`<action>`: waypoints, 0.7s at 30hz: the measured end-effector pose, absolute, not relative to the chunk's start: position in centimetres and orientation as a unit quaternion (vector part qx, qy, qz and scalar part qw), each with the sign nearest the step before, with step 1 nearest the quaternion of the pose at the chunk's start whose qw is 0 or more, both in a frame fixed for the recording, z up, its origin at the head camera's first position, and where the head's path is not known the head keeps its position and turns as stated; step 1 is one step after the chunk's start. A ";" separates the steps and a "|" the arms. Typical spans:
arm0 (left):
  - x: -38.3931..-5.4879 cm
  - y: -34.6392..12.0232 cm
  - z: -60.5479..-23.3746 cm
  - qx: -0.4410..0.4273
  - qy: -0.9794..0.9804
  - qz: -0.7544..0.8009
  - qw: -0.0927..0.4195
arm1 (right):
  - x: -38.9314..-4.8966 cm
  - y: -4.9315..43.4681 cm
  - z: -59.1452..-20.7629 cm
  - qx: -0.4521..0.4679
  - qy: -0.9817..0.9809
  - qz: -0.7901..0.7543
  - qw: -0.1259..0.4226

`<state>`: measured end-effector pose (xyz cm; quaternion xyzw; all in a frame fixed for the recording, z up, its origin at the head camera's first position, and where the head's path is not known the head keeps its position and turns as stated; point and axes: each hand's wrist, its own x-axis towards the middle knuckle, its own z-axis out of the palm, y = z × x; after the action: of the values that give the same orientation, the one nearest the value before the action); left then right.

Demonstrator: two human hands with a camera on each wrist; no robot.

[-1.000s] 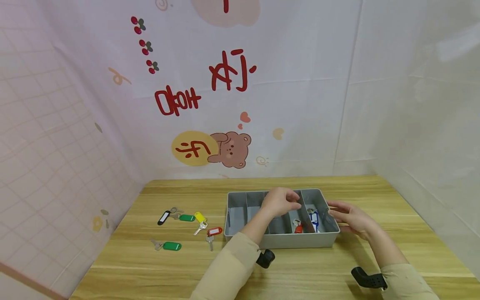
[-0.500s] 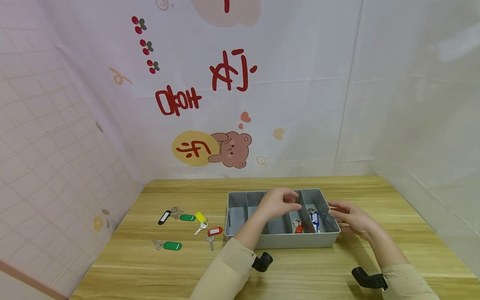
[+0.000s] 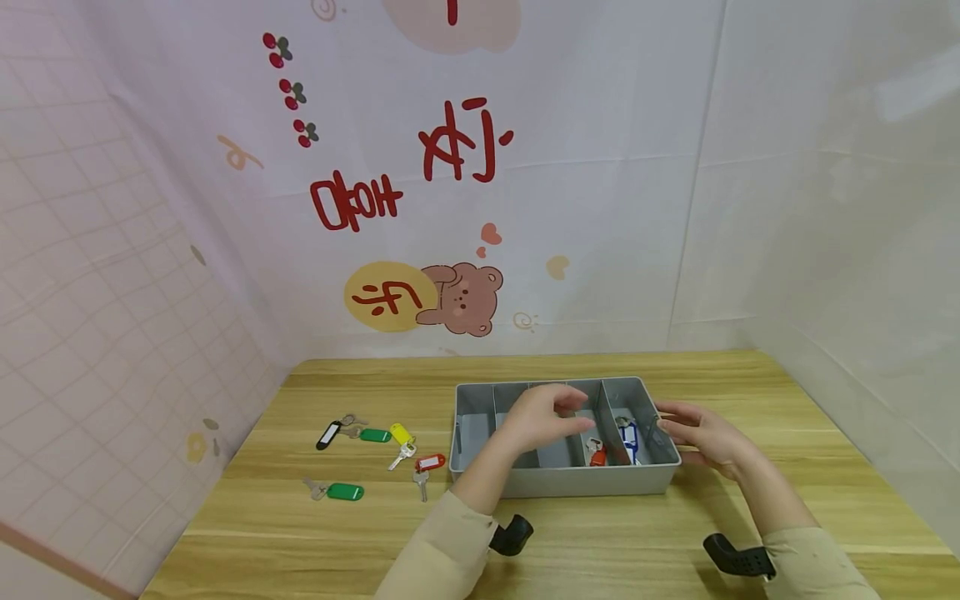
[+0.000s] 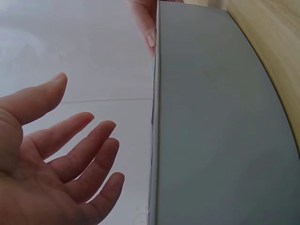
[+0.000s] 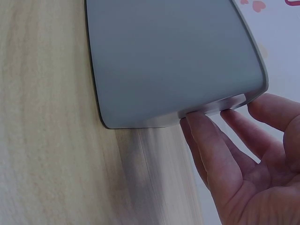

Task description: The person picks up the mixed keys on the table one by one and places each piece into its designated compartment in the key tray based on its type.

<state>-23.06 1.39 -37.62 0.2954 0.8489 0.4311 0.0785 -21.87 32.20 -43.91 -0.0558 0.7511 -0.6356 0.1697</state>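
Note:
My left hand [image 3: 546, 415] hovers over the middle of a grey compartment tray [image 3: 585, 482], holding nothing, thumb and fingers apart. In the left wrist view, the loosely bent fingers [image 4: 101, 147] are apart from the tray's front wall [image 4: 220, 112]. My right hand [image 3: 705, 435] is at the tray's right end. In the right wrist view, its fingertips [image 5: 197, 117] touch the end wall from outside, with the thumb at the rim. A key tag with a red fob [image 3: 597, 454] lies in one compartment, and blue-tagged keys [image 3: 628, 440] lie in the rightmost one. My left hand and forearm partly hide the middle compartments.
Left of the tray, on the wooden table [image 3: 300, 550], lie tagged keys: a black tag [image 3: 327, 435], a green tag [image 3: 375, 435], a yellow tag [image 3: 401, 433], a red tag [image 3: 431, 462] and another green tag [image 3: 345, 492]. A printed white cloth [image 3: 600, 208] hangs behind.
My left hand has shifted slightly left and toward me above the tray, its thumb and fingers spreading wider. My right hand, the tray and the keys stay where they were.

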 end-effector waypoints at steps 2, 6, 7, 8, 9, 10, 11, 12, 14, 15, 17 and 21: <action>-22.8 1.1 -37.7 0.294 0.853 0.425 0.077 | -21.9 32.2 -44.0 -0.054 0.752 -0.636 0.169; -22.4 0.7 -38.0 0.293 0.863 0.406 0.071 | -21.9 32.2 -44.0 -0.050 0.753 -0.634 0.167; -22.3 0.6 -38.0 0.294 0.864 0.402 0.068 | -21.9 32.2 -44.0 -0.049 0.754 -0.634 0.166; -22.2 0.5 -38.1 0.296 0.866 0.398 0.065 | -21.9 32.2 -43.9 -0.048 0.754 -0.633 0.166; -22.1 0.4 -38.1 0.298 0.868 0.394 0.061 | -21.9 32.2 -43.9 -0.048 0.755 -0.633 0.166; -22.0 0.4 -38.1 0.300 0.869 0.390 0.056 | -21.9 32.2 -43.9 -0.048 0.755 -0.632 0.166; -21.9 0.3 -38.1 0.303 0.871 0.383 0.049 | -21.9 32.2 -43.9 -0.048 0.755 -0.632 0.166; -21.8 0.3 -38.1 0.306 0.875 0.374 0.040 | -21.9 32.2 -43.9 -0.047 0.755 -0.632 0.166; -21.7 0.2 -38.1 0.309 0.883 0.352 0.019 | -21.9 32.2 -43.9 -0.047 0.755 -0.632 0.167; -21.6 0.1 -38.1 0.310 0.888 0.339 0.005 | -21.9 32.2 -43.9 -0.047 0.755 -0.632 0.167; -21.4 0.0 -38.1 0.310 0.897 0.315 -0.022 | -21.9 32.2 -43.9 -0.047 0.756 -0.631 0.167; -21.0 -0.3 -38.3 0.307 0.908 0.275 -0.071 | -22.0 32.2 -43.9 -0.046 0.758 -0.629 0.166</action>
<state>-21.00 -0.29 -38.26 0.3066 0.9085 0.2749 -0.0713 -21.96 32.21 -43.92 -0.0455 0.7580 -0.6292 0.1657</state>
